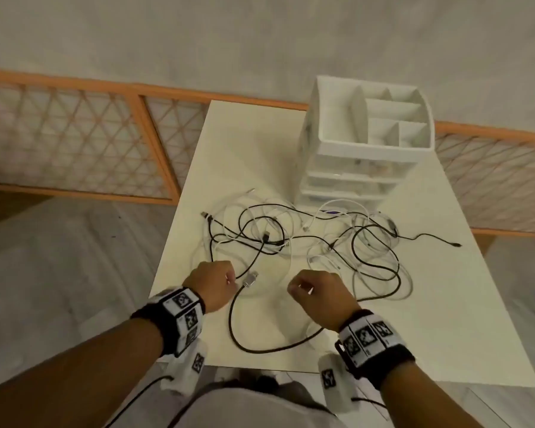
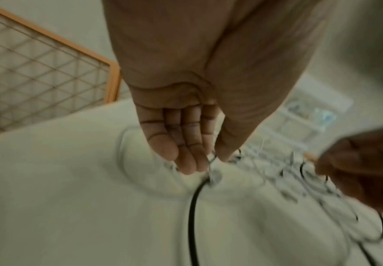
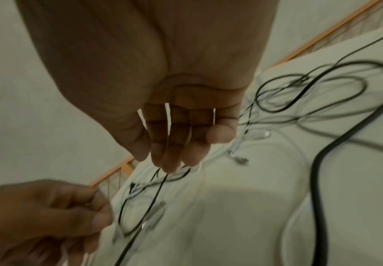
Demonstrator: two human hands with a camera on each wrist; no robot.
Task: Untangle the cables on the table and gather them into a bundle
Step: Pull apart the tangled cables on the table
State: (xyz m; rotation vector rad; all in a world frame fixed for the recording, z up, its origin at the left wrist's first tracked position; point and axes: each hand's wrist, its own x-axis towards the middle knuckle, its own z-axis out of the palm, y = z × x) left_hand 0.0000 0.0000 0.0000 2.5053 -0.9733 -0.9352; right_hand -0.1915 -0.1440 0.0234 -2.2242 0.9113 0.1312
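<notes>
Black and white cables (image 1: 294, 239) lie tangled across the middle of the desk (image 1: 445, 304), from its left edge toward the right edge, in front of a white drawer organiser (image 1: 368, 140) at the far edge. Untangling has barely begun. The left hand (image 1: 212, 288), near the front edge, pinches a thin cable between thumb and fingertips (image 2: 195, 162), beside a silver-plugged black cable (image 1: 250, 278), probably to trace one strand free. The right hand (image 1: 318, 293) hovers alongside with its fingers loosely curled; whether it grasps anything cannot be told.
</notes>
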